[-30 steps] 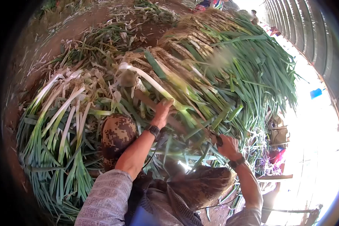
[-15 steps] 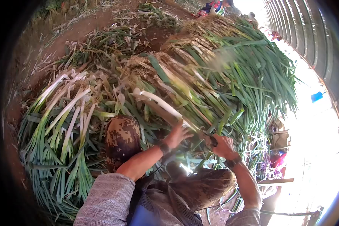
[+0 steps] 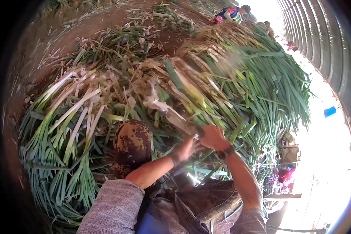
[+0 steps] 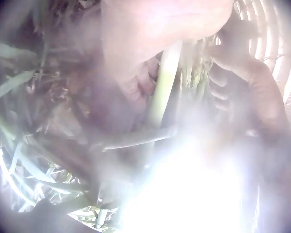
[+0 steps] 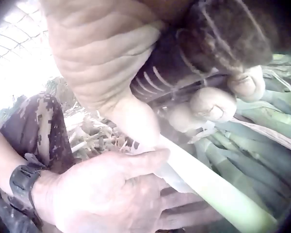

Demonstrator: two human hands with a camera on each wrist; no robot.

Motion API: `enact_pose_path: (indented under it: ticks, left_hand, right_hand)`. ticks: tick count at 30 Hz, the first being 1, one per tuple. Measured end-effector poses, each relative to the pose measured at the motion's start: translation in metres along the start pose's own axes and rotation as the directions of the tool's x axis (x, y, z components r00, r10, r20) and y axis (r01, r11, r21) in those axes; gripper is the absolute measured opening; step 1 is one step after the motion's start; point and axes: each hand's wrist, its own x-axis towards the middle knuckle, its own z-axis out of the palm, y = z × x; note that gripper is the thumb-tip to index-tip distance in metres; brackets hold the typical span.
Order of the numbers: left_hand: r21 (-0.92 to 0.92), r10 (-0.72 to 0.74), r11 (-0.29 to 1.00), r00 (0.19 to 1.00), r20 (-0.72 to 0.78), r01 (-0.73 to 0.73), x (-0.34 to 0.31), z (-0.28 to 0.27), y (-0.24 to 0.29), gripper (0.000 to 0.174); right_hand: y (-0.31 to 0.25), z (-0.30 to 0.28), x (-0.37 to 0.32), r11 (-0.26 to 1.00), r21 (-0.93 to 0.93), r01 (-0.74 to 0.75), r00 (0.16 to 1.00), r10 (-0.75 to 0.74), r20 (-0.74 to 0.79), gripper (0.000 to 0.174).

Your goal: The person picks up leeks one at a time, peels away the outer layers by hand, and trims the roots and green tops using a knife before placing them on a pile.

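Observation:
Both hands meet over my lap at one leek. Its white stalk (image 3: 175, 119) points up and left in the head view, blurred, with a loose pale skin along it. In the right wrist view its pale green shank (image 5: 218, 191) runs down to the right. My left hand (image 3: 186, 148) holds the leek, thumb in front and fingers behind. My right hand (image 3: 213, 137) grips a dark ridged handle (image 5: 160, 85), fingertips curled round it; any blade is hidden. The right thumb presses at the stalk, near the left thumb tip. Glare whitens much of the left wrist view.
Cleaned leeks (image 3: 72, 121) lie at the left; a large pile of leeks (image 3: 257, 82) with roots and soil spreads at the right. Peelings (image 3: 123, 43) cover ground behind. My camouflage knee (image 3: 133, 144) stands between. Another person (image 3: 234, 13) sits beyond the pile, near a ribbed wall (image 3: 323, 46).
The left hand has slid down the leek from its white part toward the right hand. The right hand has moved left and up to meet it. The stalk's white end has dropped and shifted right.

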Motion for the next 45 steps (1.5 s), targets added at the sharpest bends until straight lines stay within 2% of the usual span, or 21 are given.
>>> enact_pose_path:
  ticks: [2,5,7,8,10,11,12,14,16,18,20,21,22,24,25,29,33,41,45]
  left_hand:
    - [-0.012,-0.004,1.000,0.999,-0.035,0.003,-0.002,0.001,0.003,0.068]
    - [-0.027,0.008,1.000,0.999,0.038,-0.007,0.000,-0.003,-0.004,0.071]
    - [-0.020,-0.010,1.000,0.995,-0.100,0.008,-0.001,0.001,-0.007,0.075]
    - [-0.021,-0.008,1.000,0.995,-0.098,0.006,-0.001,0.002,0.000,0.075]
    - [-0.054,0.231,0.971,0.971,-0.068,-0.235,-0.001,-0.001,0.016,0.060]
    - [-0.064,0.309,0.946,0.944,-0.117,-0.318,0.008,-0.010,0.022,0.061]
    - [-0.201,0.228,0.936,0.933,-0.277,-0.288,0.025,-0.032,0.028,0.062]
    - [-0.268,0.168,0.903,0.850,-0.500,-0.336,0.031,-0.030,0.065,0.056]
    - [-0.207,0.193,0.921,0.846,-0.496,-0.331,0.032,-0.027,0.070,0.053]
    - [-0.142,0.218,0.935,0.843,-0.492,-0.325,0.036,-0.035,0.061,0.050]
    - [-0.068,0.230,0.958,0.891,-0.391,-0.277,0.036,-0.038,0.048,0.045]
    - [-0.097,0.203,0.964,0.923,-0.327,-0.247,0.035,-0.040,0.043,0.042]
    - [-0.098,0.203,0.964,0.922,-0.329,-0.247,0.035,-0.040,0.036,0.042]
    - [-0.118,0.136,0.977,0.949,-0.285,-0.175,0.036,-0.034,0.029,0.040]
    - [-0.091,0.081,0.989,0.932,-0.353,-0.121,0.037,-0.031,0.027,0.041]
    - [-0.048,0.133,0.986,0.932,-0.337,-0.159,0.046,-0.038,0.024,0.043]
    - [-0.077,0.150,0.978,0.911,-0.384,-0.194,0.049,-0.034,0.020,0.044]
    - [-0.123,0.161,0.966,0.899,-0.408,-0.229,0.037,-0.014,0.019,0.048]
    - [-0.048,0.162,0.978,0.885,-0.436,-0.202,0.035,-0.008,0.020,0.044]
  right_hand:
    - [0.000,0.004,0.008,0.999,-0.041,-0.002,1.000,0.003,0.026,0.028]
    - [-0.001,0.002,0.008,0.997,-0.052,0.048,0.996,-0.044,0.079,0.027]
    - [0.007,-0.004,0.004,0.996,0.034,-0.079,0.993,0.076,0.091,0.030]
    - [0.016,-0.003,0.000,0.996,0.030,-0.079,0.993,0.076,0.090,0.030]
    - [0.047,0.007,-0.013,0.976,0.017,-0.215,0.974,0.216,-0.069,0.032]
    - [0.063,0.009,-0.016,0.963,-0.067,-0.262,0.964,0.264,0.018,0.035]
    - [0.069,0.007,-0.023,0.960,-0.068,-0.270,0.962,0.272,0.018,0.035]
    - [0.078,0.005,-0.038,0.933,-0.073,-0.351,0.932,0.356,0.069,0.034]
    - [0.087,0.009,-0.045,0.940,-0.091,-0.329,0.943,0.332,0.032,0.039]
    - [0.083,0.004,-0.047,0.927,-0.090,-0.363,0.926,0.370,0.078,0.036]
    - [0.082,0.008,-0.041,0.936,-0.064,-0.345,0.934,0.350,0.079,0.036]
    - [0.082,0.011,-0.036,0.945,-0.040,-0.326,0.941,0.328,0.081,0.035]
    - [0.084,0.014,-0.031,0.945,-0.040,-0.325,0.941,0.327,0.083,0.035]
    - [0.082,0.017,-0.018,0.955,0.002,-0.297,0.955,0.297,-0.029,0.028]
    - [0.081,0.017,-0.012,0.956,0.003,-0.294,0.956,0.294,-0.028,0.028]
    - [0.074,0.011,0.003,0.965,-0.032,-0.259,0.966,0.258,-0.029,0.027]
    - [0.077,0.006,0.019,0.963,-0.095,-0.253,0.967,0.250,-0.037,0.029]
    - [0.046,-0.005,0.066,0.979,-0.063,-0.193,0.981,0.191,-0.038,0.032]
    - [0.035,-0.007,0.087,0.984,-0.036,-0.177,0.984,0.175,-0.040,0.034]
